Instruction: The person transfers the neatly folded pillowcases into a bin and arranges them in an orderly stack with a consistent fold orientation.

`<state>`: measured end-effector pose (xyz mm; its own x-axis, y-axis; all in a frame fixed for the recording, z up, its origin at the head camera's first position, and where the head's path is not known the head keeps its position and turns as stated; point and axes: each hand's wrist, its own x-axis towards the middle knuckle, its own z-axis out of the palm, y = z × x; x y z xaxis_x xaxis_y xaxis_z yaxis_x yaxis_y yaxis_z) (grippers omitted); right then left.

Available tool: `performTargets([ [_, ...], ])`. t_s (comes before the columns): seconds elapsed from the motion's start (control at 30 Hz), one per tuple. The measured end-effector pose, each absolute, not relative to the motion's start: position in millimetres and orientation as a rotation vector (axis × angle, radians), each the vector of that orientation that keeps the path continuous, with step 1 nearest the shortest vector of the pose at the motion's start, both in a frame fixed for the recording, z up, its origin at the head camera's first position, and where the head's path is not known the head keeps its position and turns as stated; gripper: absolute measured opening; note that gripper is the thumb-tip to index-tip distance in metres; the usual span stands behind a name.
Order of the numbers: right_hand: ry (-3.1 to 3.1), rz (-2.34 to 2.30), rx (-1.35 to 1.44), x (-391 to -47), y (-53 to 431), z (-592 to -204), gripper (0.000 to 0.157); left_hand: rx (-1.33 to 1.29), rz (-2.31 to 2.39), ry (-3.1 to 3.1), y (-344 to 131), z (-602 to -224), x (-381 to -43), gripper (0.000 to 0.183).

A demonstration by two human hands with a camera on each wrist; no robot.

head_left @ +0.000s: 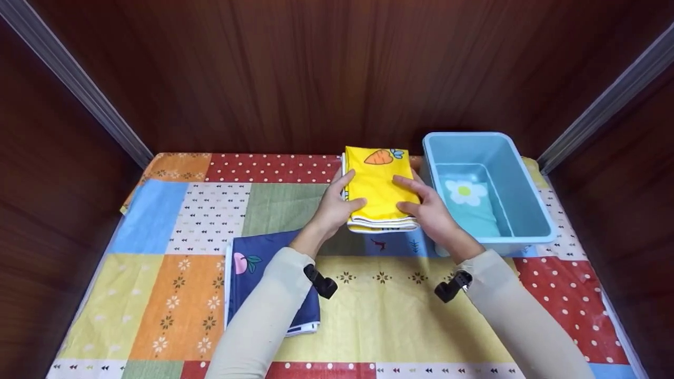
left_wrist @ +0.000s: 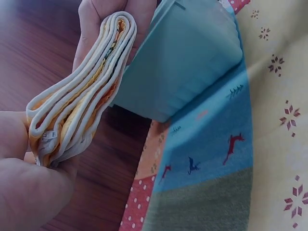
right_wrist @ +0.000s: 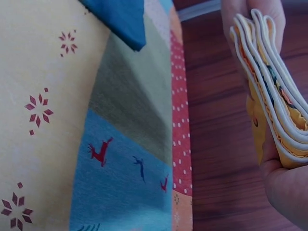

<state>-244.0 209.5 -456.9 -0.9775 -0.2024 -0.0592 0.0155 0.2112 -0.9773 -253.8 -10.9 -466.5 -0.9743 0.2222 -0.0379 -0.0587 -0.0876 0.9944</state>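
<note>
A yellow folded cloth (head_left: 378,184) with a carrot print and white edging is held up over the back of the table. My left hand (head_left: 337,205) grips its left side, thumb on top. On the opposite side my right hand (head_left: 429,205) holds it, with thumb and a finger lying over the yellow face. In the left wrist view the folded cloth (left_wrist: 82,91) shows several stacked layers edged in white, pinched between fingers and thumb. The right wrist view shows the other end of the folded cloth (right_wrist: 274,91) in the right hand.
A light blue plastic bin (head_left: 526,184) stands at the back right, with a teal cloth bearing a white flower (head_left: 466,192) inside. A navy folded cloth (head_left: 263,263) lies partly under the left forearm. The patchwork tablecloth (head_left: 410,326) meets a dark wood wall (head_left: 295,79) behind.
</note>
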Motion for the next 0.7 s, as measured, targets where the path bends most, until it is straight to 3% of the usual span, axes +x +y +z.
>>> performTargets([
  [0.7, 2.253, -1.910, -0.152, -244.4, 226.2, -436.4, 0.057, 0.188, 2.187, 1.996, 5.1, -444.4, -253.5, 0.079],
])
